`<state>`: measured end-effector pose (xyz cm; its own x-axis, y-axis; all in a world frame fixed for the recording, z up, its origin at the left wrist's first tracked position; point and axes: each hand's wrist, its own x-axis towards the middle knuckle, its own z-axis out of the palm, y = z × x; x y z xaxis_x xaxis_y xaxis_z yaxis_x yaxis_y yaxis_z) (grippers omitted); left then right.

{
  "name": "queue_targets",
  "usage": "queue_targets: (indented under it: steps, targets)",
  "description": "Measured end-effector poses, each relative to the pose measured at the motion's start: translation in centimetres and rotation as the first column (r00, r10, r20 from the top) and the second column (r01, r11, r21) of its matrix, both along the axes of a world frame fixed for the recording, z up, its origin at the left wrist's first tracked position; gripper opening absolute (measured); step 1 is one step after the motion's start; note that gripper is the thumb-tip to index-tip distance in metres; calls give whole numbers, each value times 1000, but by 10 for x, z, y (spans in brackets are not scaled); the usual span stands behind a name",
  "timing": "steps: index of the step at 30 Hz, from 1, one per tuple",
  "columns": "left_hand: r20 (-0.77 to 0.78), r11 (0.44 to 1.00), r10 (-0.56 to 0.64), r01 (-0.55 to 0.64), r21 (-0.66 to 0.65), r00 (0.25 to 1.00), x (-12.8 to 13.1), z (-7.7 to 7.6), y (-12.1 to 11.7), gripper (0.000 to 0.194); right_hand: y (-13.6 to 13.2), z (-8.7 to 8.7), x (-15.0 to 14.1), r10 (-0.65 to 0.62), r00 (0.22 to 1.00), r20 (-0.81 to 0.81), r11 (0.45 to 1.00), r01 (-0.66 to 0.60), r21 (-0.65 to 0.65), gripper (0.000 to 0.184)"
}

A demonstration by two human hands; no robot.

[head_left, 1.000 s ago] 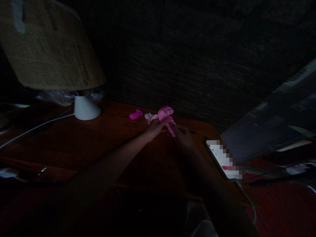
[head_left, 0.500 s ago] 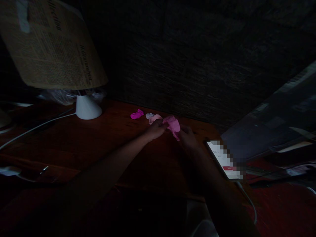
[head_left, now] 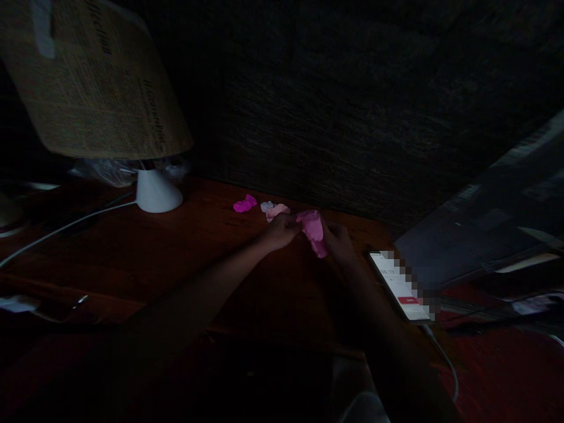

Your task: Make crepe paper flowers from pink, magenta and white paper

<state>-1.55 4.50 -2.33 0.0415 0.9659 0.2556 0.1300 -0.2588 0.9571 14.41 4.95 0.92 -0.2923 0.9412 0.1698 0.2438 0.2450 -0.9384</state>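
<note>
Between my two hands, above the wooden table, is a crumpled pink piece of thin material that looks like paper; the dim light leaves its kind unclear. My left hand pinches its left edge between thumb and fingers. On the other side my right hand grips the right edge, its fingers partly hidden and dark. Just beyond my left hand lie a crumpled peach piece and a small whitish piece. A crumpled magenta piece rests farther left, apart from them.
A lamp with a newspaper-print shade and white base stands at the left, its cable crossing the table. To the right of my right arm lies a lit phone with a charging cable. A dark wall rises behind.
The pink piece has turned and its lower end now hangs further down between my hands. Both hands have shifted slightly. The peach, whitish and magenta pieces have stayed in place.
</note>
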Motion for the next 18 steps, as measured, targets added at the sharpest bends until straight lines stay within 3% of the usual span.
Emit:
queue_targets:
  steps: [5, 9, 13, 18]
  targets:
    - [115, 993, -56, 68, -99, 992, 4, 0, 0, 18, 3, -6, 5, 103, 995, -17, 994, -102, 42, 58]
    - [169, 993, -52, 70, -98, 984, 4, 1, 0, 29, 6, -11, 5, 54, 997, -58, 995, -49, 89, 58]
    - [53, 998, -23, 26, -50, 998, 1, 4, -2, 36, 7, -13, 4, 62, 997, -37, 992, -58, 112, 60]
    - [-131, 985, 99, -78, 156, 986, -3, 9, -7, 47, 3, -9, 1, 54, 998, 12, 997, -55, 48, 65]
